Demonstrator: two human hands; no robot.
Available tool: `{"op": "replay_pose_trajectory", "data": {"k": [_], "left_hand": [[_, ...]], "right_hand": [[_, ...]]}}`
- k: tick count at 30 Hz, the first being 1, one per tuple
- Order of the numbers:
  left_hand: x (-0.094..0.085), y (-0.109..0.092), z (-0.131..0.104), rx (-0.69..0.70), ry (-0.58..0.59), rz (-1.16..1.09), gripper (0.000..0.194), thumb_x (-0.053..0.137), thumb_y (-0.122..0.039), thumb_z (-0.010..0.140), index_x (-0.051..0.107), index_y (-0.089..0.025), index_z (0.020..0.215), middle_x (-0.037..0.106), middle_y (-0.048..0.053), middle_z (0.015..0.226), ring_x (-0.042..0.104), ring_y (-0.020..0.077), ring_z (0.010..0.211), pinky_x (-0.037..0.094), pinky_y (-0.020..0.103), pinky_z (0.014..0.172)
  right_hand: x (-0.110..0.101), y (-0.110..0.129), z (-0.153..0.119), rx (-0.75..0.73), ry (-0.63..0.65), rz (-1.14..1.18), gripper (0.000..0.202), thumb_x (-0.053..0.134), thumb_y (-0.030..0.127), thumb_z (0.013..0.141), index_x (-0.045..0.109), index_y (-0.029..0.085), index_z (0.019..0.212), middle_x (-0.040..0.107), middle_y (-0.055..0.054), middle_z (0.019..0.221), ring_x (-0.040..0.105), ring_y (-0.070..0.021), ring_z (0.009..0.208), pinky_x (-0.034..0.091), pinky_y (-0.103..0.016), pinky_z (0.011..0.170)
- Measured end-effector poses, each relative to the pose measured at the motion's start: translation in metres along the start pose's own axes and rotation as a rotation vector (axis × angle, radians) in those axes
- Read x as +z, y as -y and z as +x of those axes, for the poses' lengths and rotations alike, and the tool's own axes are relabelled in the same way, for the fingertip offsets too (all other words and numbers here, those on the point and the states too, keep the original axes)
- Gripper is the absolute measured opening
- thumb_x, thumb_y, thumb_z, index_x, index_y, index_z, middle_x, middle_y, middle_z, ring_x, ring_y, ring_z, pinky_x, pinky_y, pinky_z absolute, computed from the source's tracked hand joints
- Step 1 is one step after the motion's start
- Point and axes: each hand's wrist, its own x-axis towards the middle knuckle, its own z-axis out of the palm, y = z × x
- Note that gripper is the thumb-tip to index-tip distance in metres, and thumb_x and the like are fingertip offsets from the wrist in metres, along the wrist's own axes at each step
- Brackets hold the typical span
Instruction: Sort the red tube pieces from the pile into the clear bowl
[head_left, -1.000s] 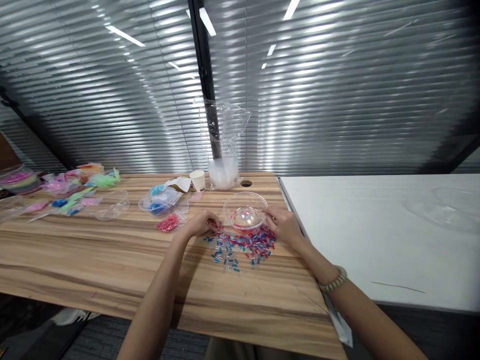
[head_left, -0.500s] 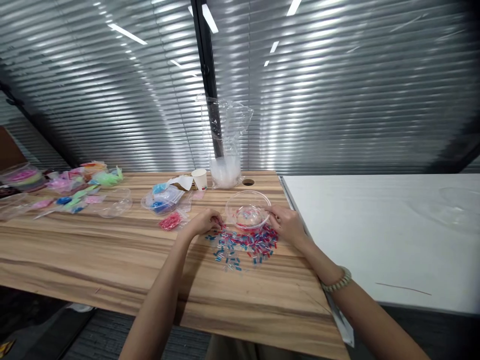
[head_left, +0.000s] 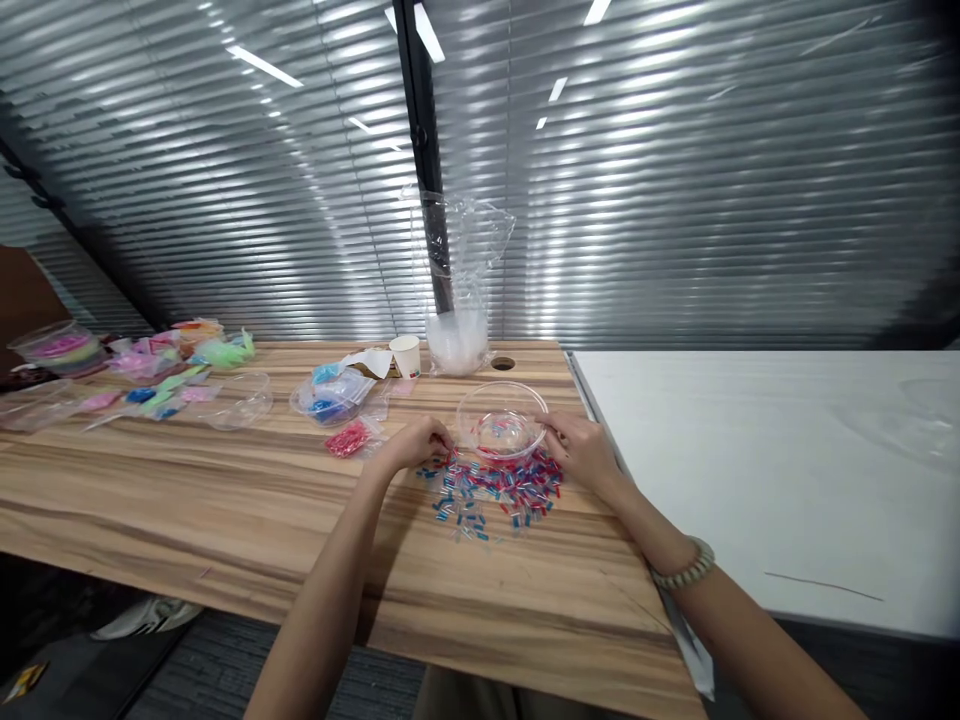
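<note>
A clear round plastic bowl stands on the wooden table, tilted slightly, with a few small coloured bits showing in it or through it. My right hand pinches its right rim between thumb and fingers. In front of the bowl spreads a loose pile of small red, blue and clear tube-like pieces. My left hand is at the left edge of this pile, left of the bowl, its fingertips pressed together low over the table. Whatever lies between those fingertips is too small to make out.
Left of my hands lie a bag of red pieces and a clear container with blue packets. Behind are a paper cup and a tall clear bag. More coloured packets lie far left. A white table adjoins on the right.
The whole view has shifted slightly, so everything appears a little further right. Both hands keep nearly the same place, the right one still on the bowl's rim.
</note>
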Motion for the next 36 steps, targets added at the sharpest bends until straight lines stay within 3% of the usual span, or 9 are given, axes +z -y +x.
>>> {"op": "replay_pose_trajectory", "data": {"k": [7,12,19,28,36], "left_hand": [[-0.001,-0.009,-0.003,-0.011,-0.026,0.020,0.025,0.048,-0.008,0.068,0.070,-0.010,0.080,0.070,0.008,0.081,0.060,0.0150,0.072,0.043,0.020,0.065],[-0.003,-0.019,-0.008,-0.038,0.010,-0.025,0.021,0.054,-0.020,0.072,0.071,-0.011,0.080,0.070,0.007,0.075,0.059,0.0133,0.062,0.041,0.019,0.057],[-0.001,-0.019,-0.007,-0.130,0.012,-0.028,0.019,0.061,-0.016,0.064,0.071,-0.010,0.079,0.068,0.006,0.068,0.059,0.0144,0.060,0.042,0.020,0.054],[0.001,-0.018,-0.008,-0.157,-0.006,-0.101,0.024,0.053,-0.007,0.063,0.070,-0.009,0.080,0.069,0.006,0.070,0.060,0.0140,0.062,0.044,0.020,0.057],[-0.004,-0.013,-0.010,-0.147,0.012,-0.134,0.024,0.053,-0.009,0.063,0.070,-0.009,0.081,0.068,0.005,0.068,0.059,0.0135,0.061,0.045,0.020,0.059]], "right_hand": [[-0.001,0.000,0.000,-0.011,0.000,-0.014,0.025,0.043,0.011,0.080,0.065,0.018,0.088,0.069,-0.005,0.082,0.063,-0.0165,0.070,0.048,-0.027,0.065],[-0.003,0.001,0.002,-0.032,-0.021,-0.022,0.025,0.044,0.012,0.079,0.066,0.018,0.090,0.070,-0.004,0.081,0.063,-0.0165,0.070,0.048,-0.027,0.063],[-0.001,0.001,0.001,-0.047,-0.033,-0.016,0.025,0.043,0.012,0.080,0.066,0.019,0.088,0.070,-0.004,0.082,0.064,-0.0162,0.068,0.048,-0.026,0.062],[-0.003,0.002,0.001,-0.058,-0.028,-0.013,0.025,0.043,0.011,0.080,0.065,0.018,0.088,0.070,-0.004,0.081,0.064,-0.0165,0.069,0.048,-0.027,0.061],[-0.001,0.001,0.001,-0.067,-0.052,-0.016,0.023,0.044,0.012,0.081,0.065,0.017,0.087,0.070,-0.004,0.081,0.064,-0.0165,0.069,0.049,-0.027,0.062]]}}
